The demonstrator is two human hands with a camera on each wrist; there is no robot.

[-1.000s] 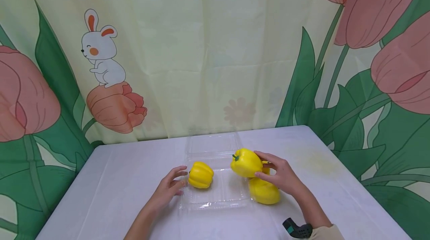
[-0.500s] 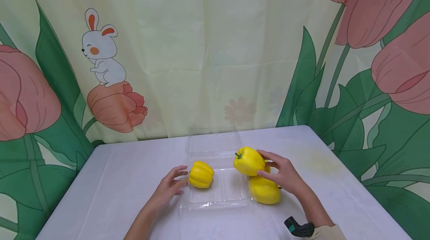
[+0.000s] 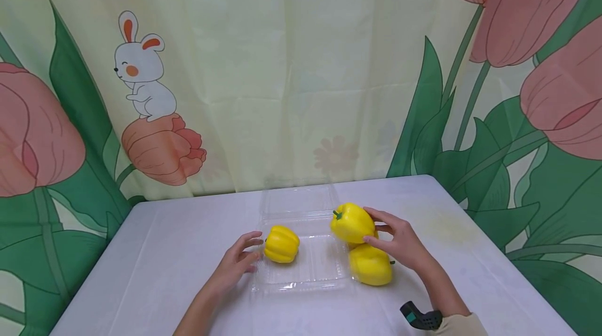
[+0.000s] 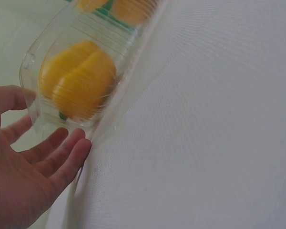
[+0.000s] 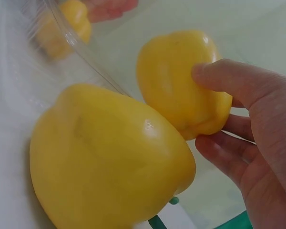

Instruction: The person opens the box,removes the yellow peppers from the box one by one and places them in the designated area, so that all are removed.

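On the white table (image 3: 164,268) lies a clear plastic box (image 3: 320,268). The left hand (image 3: 232,263), fingers loosely spread, is at its left edge; the nearer right hand (image 3: 401,239) grips a pepper (image 3: 354,223) by the right rim, long axis sideways, stem (image 3: 337,215) pointing left across the box.

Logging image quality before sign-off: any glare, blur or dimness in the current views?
Head: bright, glints along the clear plastic container; left wrist: dimmer, the blocky yellow bell pepper slightly blurry behind plastic; right wrist: muted, a highlight on the rounded yellow bell pepper nearest the camera.
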